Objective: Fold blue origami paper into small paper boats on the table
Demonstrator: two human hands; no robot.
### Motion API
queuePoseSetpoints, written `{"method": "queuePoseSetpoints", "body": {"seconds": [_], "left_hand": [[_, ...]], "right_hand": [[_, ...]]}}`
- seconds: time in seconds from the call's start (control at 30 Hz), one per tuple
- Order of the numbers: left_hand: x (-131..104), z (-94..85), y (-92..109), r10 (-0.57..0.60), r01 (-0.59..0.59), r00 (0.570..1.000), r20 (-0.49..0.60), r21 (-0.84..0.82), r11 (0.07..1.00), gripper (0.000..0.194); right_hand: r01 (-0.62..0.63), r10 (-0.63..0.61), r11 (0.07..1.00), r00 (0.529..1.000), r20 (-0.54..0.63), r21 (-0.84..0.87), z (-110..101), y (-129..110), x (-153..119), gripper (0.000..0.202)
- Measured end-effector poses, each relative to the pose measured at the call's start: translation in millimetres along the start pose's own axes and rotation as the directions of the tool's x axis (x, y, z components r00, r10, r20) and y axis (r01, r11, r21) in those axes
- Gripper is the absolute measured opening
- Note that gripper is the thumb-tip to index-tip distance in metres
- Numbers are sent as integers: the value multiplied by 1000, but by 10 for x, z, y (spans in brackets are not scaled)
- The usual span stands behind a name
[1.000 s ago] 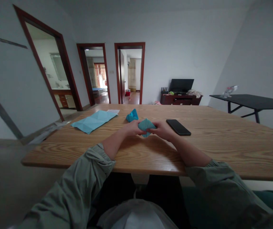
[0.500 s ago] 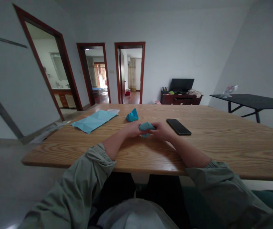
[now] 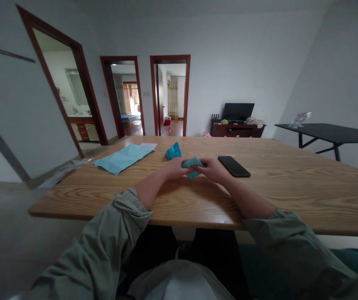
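A light-blue piece of folded paper (image 3: 193,173) is held between my two hands, just above the wooden table (image 3: 185,208). My left hand (image 3: 175,168) grips its left side, with the thumb reaching to its middle. From the right, my right hand (image 3: 212,169) pinches the same paper, thumb and fingers closed on it. The thumbs nearly meet at its centre; some fingers are hidden behind the paper. Just beyond my left hand stands a darker blue folded paper boat (image 3: 173,151).
A creased light-blue paper sheet (image 3: 124,157) lies at the left, partly over a whitish piece (image 3: 149,146). Right of my hands rests a black phone (image 3: 234,166). A black table (image 3: 338,131) stands at the far right, and a TV (image 3: 238,111) sits on a cabinet by the wall.
The folded paper has turned in my hands and now shows a wider, diamond-like face. Both thumbs have shifted toward its middle. The boat, sheet and phone have stayed put.
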State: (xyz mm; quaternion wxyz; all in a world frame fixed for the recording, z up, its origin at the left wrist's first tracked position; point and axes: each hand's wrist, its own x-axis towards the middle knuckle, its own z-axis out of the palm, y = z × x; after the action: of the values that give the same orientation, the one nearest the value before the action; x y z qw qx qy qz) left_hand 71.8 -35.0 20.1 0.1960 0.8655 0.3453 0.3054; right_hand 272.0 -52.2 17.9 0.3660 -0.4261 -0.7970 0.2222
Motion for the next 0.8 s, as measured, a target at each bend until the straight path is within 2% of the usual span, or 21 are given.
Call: {"method": "queuePoseSetpoints", "body": {"seconds": [0.13,0.37,0.5,0.6,0.7,0.8], "left_hand": [[22,-6,3,25,-30,998,-54,-85,996,40],[54,18,-76,-37,42,999,25,-253,966,47],[40,-7,-51,-12,16,1000,22,-180,983,45],[28,-18,-20,-5,0,999,-43,-116,993,39],[25,-13,1,16,-27,994,-111,-99,995,35],[30,2,6,-15,2,994,-113,-112,994,37]], "right_hand": [[31,-31,999,999,-18,38,3,-1,11,44],[69,-66,995,997,-48,76,-6,10,19,45],[47,-46,997,999,-26,53,-9,15,10,46],[40,-35,996,998,-55,81,-1,22,8,43],[60,-51,991,996,-78,118,9,32,14,37],[55,-44,989,996,-81,134,19,36,22,35]]}}
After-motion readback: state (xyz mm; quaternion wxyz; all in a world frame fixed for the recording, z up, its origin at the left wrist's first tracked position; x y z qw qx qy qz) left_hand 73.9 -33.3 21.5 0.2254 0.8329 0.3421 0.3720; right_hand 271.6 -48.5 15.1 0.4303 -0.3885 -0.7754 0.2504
